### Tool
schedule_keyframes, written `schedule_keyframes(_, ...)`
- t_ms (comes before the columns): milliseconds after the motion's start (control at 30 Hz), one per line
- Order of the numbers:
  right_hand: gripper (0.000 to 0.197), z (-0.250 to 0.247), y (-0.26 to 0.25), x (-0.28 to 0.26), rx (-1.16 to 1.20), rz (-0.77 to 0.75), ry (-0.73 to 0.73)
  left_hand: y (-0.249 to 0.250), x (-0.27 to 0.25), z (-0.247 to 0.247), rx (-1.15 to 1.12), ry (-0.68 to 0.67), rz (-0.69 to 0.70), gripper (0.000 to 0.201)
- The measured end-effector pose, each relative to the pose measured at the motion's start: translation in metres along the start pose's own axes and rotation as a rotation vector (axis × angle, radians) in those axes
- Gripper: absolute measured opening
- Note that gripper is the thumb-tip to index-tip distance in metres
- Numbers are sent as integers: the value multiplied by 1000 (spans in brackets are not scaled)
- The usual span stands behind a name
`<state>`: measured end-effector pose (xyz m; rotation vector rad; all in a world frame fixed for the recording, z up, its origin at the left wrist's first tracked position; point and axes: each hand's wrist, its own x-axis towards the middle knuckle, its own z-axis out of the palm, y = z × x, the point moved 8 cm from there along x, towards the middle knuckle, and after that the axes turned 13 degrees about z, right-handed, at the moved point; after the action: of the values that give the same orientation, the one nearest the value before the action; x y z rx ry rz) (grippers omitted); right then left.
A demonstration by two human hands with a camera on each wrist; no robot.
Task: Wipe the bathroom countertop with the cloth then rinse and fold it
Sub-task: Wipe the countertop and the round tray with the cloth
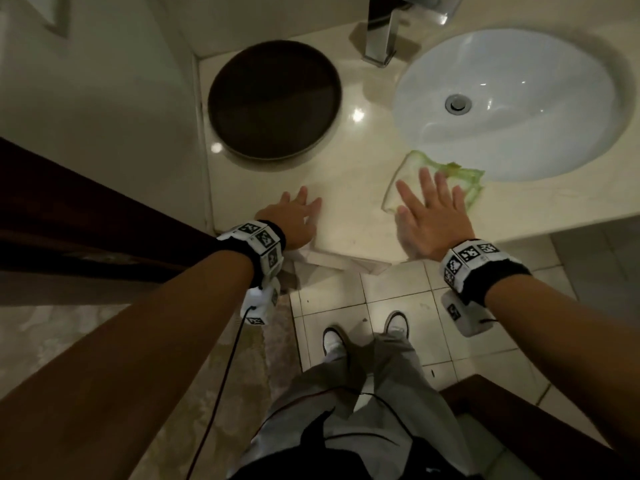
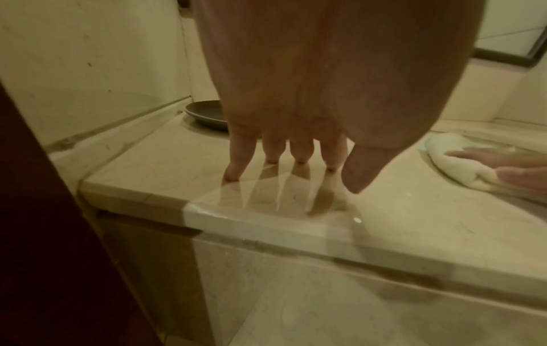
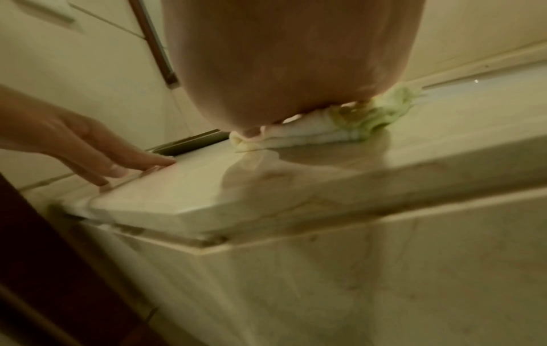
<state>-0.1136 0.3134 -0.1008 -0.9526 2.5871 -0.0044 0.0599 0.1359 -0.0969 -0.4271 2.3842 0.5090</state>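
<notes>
A white cloth with a green edge (image 1: 415, 168) lies on the beige stone countertop (image 1: 353, 188), just in front of the sink (image 1: 512, 98). My right hand (image 1: 429, 209) presses flat on the cloth with fingers straight and spread. The cloth (image 3: 340, 131) shows bunched under that palm in the right wrist view, and the cloth (image 2: 455, 161) appears at the right edge of the left wrist view. My left hand (image 1: 294, 216) rests flat on the bare countertop near its front left corner, its fingertips (image 2: 299, 161) touching the glossy stone.
A dark round tray (image 1: 273, 98) sits at the back left of the counter by the wall. A chrome tap (image 1: 381, 32) stands behind the basin. A dark wooden door frame (image 1: 69, 216) borders the left. Below is tiled floor (image 1: 398, 306) and my feet.
</notes>
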Motion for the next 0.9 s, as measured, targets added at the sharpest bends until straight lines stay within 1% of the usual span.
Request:
schedule_keyframes(67,60,7,-11,-7,14,61,-3,-3,1,3,4,-16,7,66)
schedule_keyframes(133,59,15,-25,-19,-4,83,-7,-4,2,4,25,-14,19,71)
schedule_keyframes(267,66,29,-73,-49,-29,3,-7,-8,2,-1,147,59,73,63)
schedule_keyframes(333,61,37,-102,-59,-51,-34,-30,-14,1,-2,164,95,104,60)
schedule_keyframes(433,57,48,-144,-67,-128,-104,-21,-17,0,-5,184,104,144,55)
schedule_keyframes(500,56,53,-155,-70,-148,-115,15,-19,-1,-5,182,104,136,55)
schedule_keyframes(600,55,55,-147,-70,-144,-131,63,-14,-2,-3,188,93,135,56)
schedule_keyframes(733,54,51,-124,-67,-151,-188,38,-8,-7,-3,164,88,127,61)
schedule_keyframes(833,56,44,-88,-69,-169,-174,26,-8,-7,0,160,72,120,75)
schedule_keyframes(900,56,40,-53,-71,-152,-121,26,-5,-6,-1,174,86,113,82)
